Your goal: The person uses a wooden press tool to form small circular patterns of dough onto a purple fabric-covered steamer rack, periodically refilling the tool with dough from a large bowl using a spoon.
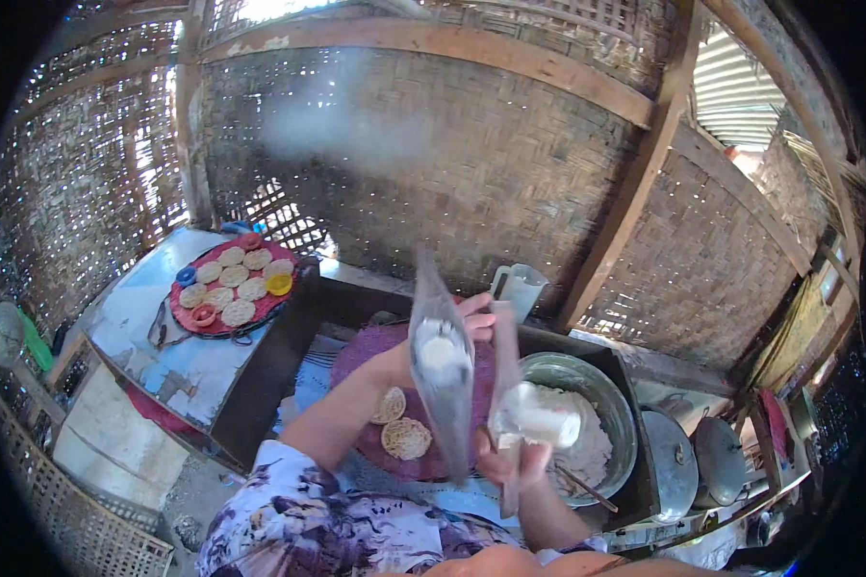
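My left hand (478, 317) is partly hidden behind a long, pointed wooden board (440, 411) and appears to hold it. The board is blurred, with a pale round spot in its middle. My right hand (534, 463) grips the lower part of a narrow wooden bar (506, 346) from which a whitish cylinder (548, 420) sticks out to the right. Under both hands lies a round purple mat (361, 353) bearing lacy noodle-like discs (406, 438). Right of it, a large metal basin (626, 411) holds white dough (593, 451) and a thin stick (588, 489).
At left, a red round tray (263, 317) of pale discs and coloured rings stands on a worn table (130, 324). Behind the basin is a clear plastic jug (523, 285). Lidded metal pots (667, 461) stand to the right. A woven bamboo wall (433, 173) closes the back.
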Motion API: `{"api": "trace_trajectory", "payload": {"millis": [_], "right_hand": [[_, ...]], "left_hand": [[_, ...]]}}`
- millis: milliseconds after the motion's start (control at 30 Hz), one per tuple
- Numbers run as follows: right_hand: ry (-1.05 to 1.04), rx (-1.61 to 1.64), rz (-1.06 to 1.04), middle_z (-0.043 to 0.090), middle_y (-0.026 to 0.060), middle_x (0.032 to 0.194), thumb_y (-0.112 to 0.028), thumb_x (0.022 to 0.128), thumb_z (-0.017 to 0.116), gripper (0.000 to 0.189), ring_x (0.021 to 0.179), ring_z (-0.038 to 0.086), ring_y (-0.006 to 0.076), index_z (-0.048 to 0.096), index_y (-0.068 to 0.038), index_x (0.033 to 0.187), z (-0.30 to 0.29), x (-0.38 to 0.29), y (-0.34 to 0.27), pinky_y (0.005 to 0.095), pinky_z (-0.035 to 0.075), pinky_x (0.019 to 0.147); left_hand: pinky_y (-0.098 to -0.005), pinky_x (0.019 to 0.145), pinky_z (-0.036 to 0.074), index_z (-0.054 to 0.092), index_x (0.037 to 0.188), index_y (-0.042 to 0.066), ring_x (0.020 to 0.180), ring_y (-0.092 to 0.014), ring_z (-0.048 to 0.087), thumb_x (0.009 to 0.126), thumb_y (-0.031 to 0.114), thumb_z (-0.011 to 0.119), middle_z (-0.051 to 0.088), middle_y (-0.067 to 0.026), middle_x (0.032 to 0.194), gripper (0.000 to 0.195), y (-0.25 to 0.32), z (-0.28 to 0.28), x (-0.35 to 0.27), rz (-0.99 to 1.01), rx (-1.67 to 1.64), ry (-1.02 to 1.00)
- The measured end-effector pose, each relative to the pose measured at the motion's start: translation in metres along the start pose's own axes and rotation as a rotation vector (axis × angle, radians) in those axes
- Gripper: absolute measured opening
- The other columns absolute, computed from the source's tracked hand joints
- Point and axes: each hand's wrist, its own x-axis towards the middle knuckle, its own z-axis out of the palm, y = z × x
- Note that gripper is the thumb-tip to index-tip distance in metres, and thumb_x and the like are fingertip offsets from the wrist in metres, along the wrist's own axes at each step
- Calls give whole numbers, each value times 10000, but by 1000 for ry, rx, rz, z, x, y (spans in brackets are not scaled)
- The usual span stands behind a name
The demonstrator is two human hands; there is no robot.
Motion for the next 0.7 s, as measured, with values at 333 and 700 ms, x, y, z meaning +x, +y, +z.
{"api": "trace_trajectory", "payload": {"millis": [333, 700], "right_hand": [[141, -1606, -438, 425, 171, 1189, -431, 712, 651, 929, 902, 519, 197, 126, -18, 1357, 64, 81, -20, 278, 449, 672], [-241, -2268, -683, 431, 244, 1108, -299, 619, 750, 893, 938, 524, 349, 243, -66, 1316, 81, 104, -13, 381, 484, 661]], "left_hand": [[-332, 868, 415, 468, 1114, 52, 967, -170, 545, 508, 153, 822, 561, -93, 1081, 709, 51, -31, -52, -150, 762, 31], [-363, 785, 422, 545, 857, 85, 841, -237, 533, 597, 312, 683, 568, -80, 868, 372, 51, -33, -47, -213, 872, 76]]}}
